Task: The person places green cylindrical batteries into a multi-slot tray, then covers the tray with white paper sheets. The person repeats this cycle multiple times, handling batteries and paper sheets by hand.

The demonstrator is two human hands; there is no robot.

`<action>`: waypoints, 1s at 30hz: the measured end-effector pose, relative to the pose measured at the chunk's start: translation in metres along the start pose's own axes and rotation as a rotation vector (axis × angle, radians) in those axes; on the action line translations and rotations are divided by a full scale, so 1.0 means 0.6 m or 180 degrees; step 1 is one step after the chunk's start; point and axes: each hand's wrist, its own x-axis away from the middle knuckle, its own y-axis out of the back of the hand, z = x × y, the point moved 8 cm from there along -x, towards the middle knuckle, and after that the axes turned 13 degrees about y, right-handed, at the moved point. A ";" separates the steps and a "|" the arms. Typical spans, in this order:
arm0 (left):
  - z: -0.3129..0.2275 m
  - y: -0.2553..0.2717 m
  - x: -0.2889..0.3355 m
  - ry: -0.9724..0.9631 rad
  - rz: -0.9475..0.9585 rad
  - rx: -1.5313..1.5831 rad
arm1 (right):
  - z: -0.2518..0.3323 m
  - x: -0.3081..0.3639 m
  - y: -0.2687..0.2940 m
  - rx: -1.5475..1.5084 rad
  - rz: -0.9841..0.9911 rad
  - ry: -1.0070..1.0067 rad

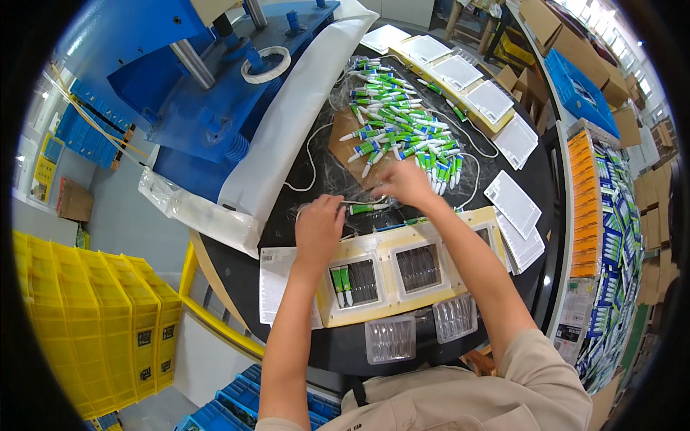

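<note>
My left hand (320, 228) is at the far left corner of a cream fixture (374, 310) with framed windows. Its fingers are bent together, and what they hold, if anything, is hidden. A green-and-white tube (366, 208) lies right beside those fingertips. My right hand (407, 184) is above the near edge of a heap of similar tubes (402, 122); its fingers are curled together and cover whatever is in them. Two green tubes (342, 286) lie side by side in the fixture's left window. Dark grooves show in its middle window (418, 269).
Two clear ribbed blister trays (390, 340) lie at the table's near edge. White printed cards (513, 203) are at right, more at left (276, 281). A second fixture (460, 80) carries cards at the back. A blue press (215, 122) stands left; yellow crates (93, 323) sit lower left.
</note>
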 end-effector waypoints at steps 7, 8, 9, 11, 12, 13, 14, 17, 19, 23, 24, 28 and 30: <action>-0.056 -0.147 -0.039 -0.0822 0.0799 -0.0533 | -0.113 0.031 0.025 0.0597 -0.0502 -0.0434; -0.061 -0.156 -0.051 -0.0909 0.0869 -0.0665 | -0.108 0.035 0.033 0.0618 -0.0701 -0.0413; -0.065 -0.164 -0.060 -0.0986 0.0953 -0.0823 | -0.102 0.040 0.038 0.0548 -0.0706 -0.0389; -0.072 -0.157 -0.060 -0.1149 0.0981 -0.1149 | -0.078 0.063 0.056 0.0212 -0.0655 -0.0353; -0.072 -0.139 -0.054 -0.1283 0.0869 -0.1283 | -0.042 0.084 0.077 0.0104 -0.0902 0.0046; -0.075 -0.096 -0.043 -0.1322 0.0557 -0.0703 | 0.005 0.115 0.093 -0.0262 -0.1168 0.0541; -0.074 -0.052 -0.018 -0.1396 0.0231 -0.0198 | 0.046 0.147 0.088 -0.0519 -0.0956 0.0810; -0.062 0.044 0.120 -0.1425 -0.0656 0.0040 | 0.186 0.254 0.069 -0.0042 -0.0946 0.1965; -0.066 0.059 0.221 -0.1411 -0.0827 -0.0195 | 0.240 0.299 0.039 0.0226 -0.0720 0.2707; -0.063 0.014 0.307 -0.1397 -0.0632 -0.0571 | 0.270 0.314 -0.023 0.0640 -0.0392 0.3050; -0.055 0.005 0.309 -0.1333 -0.0642 -0.0576 | 0.270 0.311 -0.033 0.0694 -0.0334 0.3072; -0.030 -0.013 0.309 -0.1154 -0.0693 -0.0544 | 0.273 0.307 -0.062 0.0951 -0.0126 0.3163; -0.024 -0.016 0.308 -0.1119 -0.0645 -0.0596 | 0.273 0.305 -0.069 0.0890 -0.0101 0.3114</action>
